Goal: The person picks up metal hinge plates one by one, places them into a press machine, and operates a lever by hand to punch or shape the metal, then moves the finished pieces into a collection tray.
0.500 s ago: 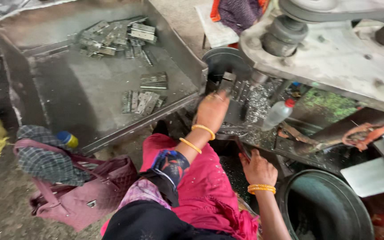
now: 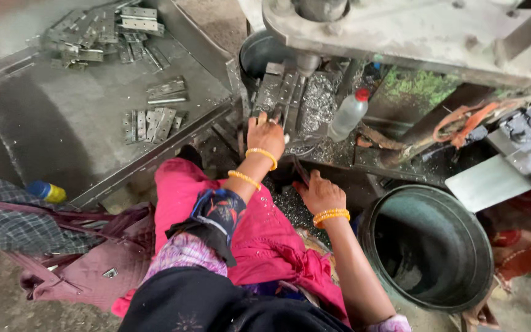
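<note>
A broad grey sheet-metal tray (image 2: 44,129) fills the upper left of the frame, with flat steel hinge plates (image 2: 150,123) scattered over it and heaped at its far corner. Across the top right runs the pale, grimy body of a press machine (image 2: 401,31), and at the lower right stands a deep round dark-green metal tub (image 2: 431,246). A maroon bag (image 2: 87,270) lies at the lower left.

Just above the centre, the left hand (image 2: 265,132) is closed on a narrow grey metal hinge strip (image 2: 278,92) lying on the machine's worktop under the tool, amid bright swarf. The strip looks stiff, thin and light, probably sharp-edged and oily, so best held flat by its near end. The right hand (image 2: 319,193) rests at the centre, fingers curled by its dark lever (image 2: 300,170); whether it grips it I cannot tell. A clear plastic bottle with a red cap (image 2: 346,115) stands right of the strip.
</note>
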